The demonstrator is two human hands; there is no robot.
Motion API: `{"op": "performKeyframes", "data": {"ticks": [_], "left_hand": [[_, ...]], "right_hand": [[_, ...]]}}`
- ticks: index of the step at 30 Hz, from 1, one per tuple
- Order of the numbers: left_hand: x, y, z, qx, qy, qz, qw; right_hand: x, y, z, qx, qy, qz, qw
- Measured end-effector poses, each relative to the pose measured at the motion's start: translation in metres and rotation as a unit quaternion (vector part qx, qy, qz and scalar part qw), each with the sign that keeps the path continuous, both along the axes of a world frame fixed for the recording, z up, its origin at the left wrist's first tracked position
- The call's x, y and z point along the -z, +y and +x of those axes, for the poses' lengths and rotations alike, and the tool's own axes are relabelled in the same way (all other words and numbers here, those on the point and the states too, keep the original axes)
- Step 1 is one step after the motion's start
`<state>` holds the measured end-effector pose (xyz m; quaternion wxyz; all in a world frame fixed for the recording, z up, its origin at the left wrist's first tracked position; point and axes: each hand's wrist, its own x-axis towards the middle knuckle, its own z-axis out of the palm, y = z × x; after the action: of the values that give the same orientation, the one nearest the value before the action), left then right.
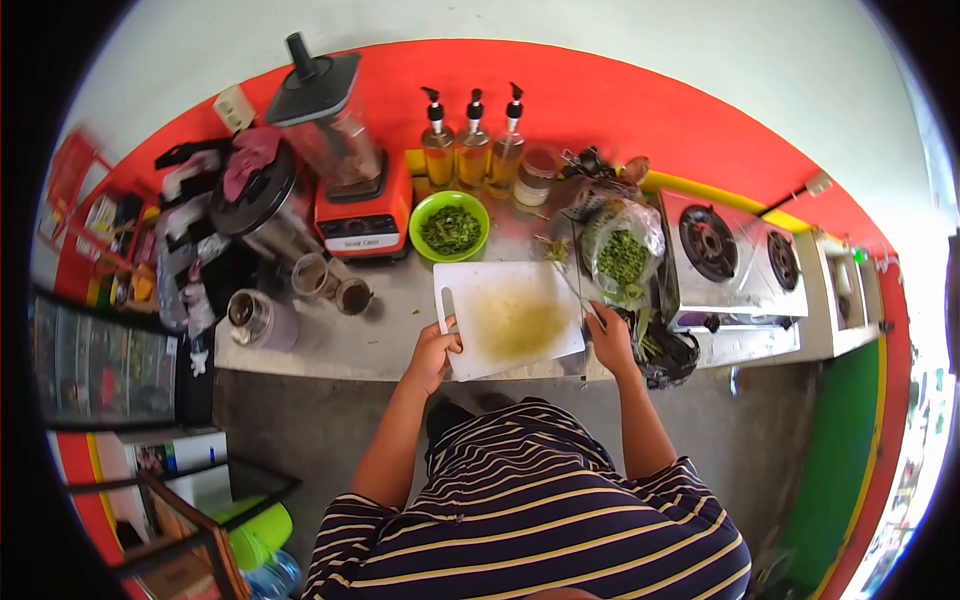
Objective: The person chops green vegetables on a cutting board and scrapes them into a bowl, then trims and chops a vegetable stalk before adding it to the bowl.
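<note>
I see left fingers gripping the cutting board at its left edge; right fingers clasp the knife, slanting forward-left along the right edge.

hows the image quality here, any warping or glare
Head view: strong fisheye, the red wall band bowing into an arch; black corners; the bright strip at far right blown out; glints on the plastic bag; the cutting board fairly clear.

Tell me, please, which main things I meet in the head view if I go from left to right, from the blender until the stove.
Blender, green bowl, white cutting board, plastic bag of greens, stove.
</note>
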<state>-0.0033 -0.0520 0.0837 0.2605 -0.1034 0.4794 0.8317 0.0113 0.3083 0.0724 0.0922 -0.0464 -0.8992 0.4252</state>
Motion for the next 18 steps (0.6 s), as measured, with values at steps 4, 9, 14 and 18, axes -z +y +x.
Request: {"op": "performKeyframes", "data": {"ticks": [4, 9, 14, 18], "left_hand": [[0.016, -0.02, -0.003, 0.052, -0.008, 0.01, 0.999], [0.062, -0.046, -0.009, 0.045, -0.016, -0.097, 0.994], [0.075, -0.047, -0.016, -0.006, 0.036, -0.168, 0.985], [0.078, -0.053, -0.02, 0.022, 0.095, -0.301, 0.948]], "right_hand": [[-0.001, -0.031, 0.033, 0.009, -0.023, 0.066, 0.998], [0.009, -0.073, 0.053, 0.041, -0.072, 0.086, 0.993], [0.035, -0.103, 0.052, 0.084, -0.124, 0.098, 0.984], [0.043, -0.118, 0.048, 0.159, -0.099, 0.1, 0.977]]}}
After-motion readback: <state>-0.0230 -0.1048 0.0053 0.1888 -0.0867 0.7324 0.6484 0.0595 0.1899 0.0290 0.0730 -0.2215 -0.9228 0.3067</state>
